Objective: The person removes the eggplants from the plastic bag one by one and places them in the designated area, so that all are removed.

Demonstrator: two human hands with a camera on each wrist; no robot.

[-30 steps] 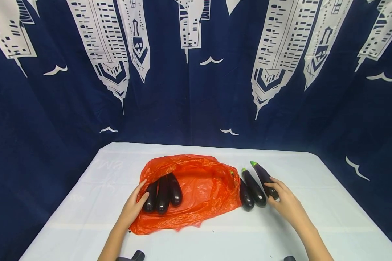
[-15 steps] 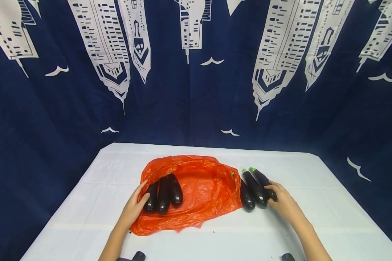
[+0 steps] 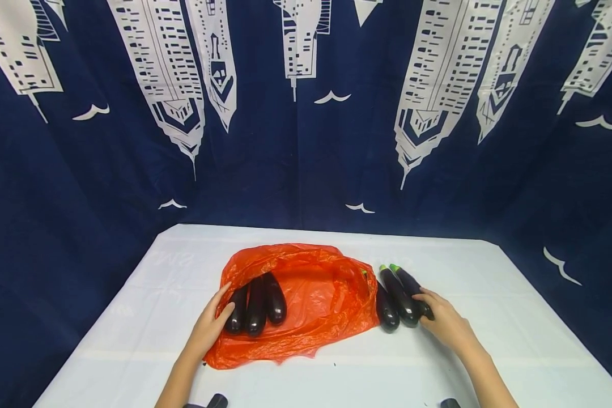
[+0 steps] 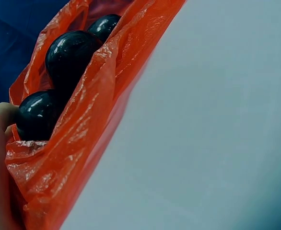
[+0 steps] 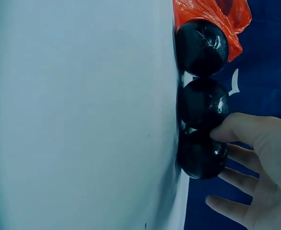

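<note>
A thin red-orange plastic bag (image 3: 316,289) lies on its side with its mouth toward me. Inside it, at the left, are three dark eggplants (image 3: 256,309), their rounded ends facing out. My left hand (image 3: 209,326) grips the bag's left edge, thumb beside the nearest eggplant (image 4: 37,115). Right of the bag, three more eggplants lie side by side, the leftmost one (image 3: 386,311) partly covered by the bag. My right hand (image 3: 449,323) holds the lower end of the rightmost eggplant (image 5: 203,155), thumb on one side and fingers on the other. The middle eggplant (image 3: 399,297) touches it.
Everything lies on a white-covered table (image 3: 148,317). Behind it hangs a dark blue cloth (image 3: 296,158) printed with white buildings and birds. Dark wrist-camera parts (image 3: 216,401) show at the bottom edge near both wrists.
My right hand has brought the rightmost eggplant left and nearer to me, so it now lies against the middle one. The left hand and bag have stayed in place.
</note>
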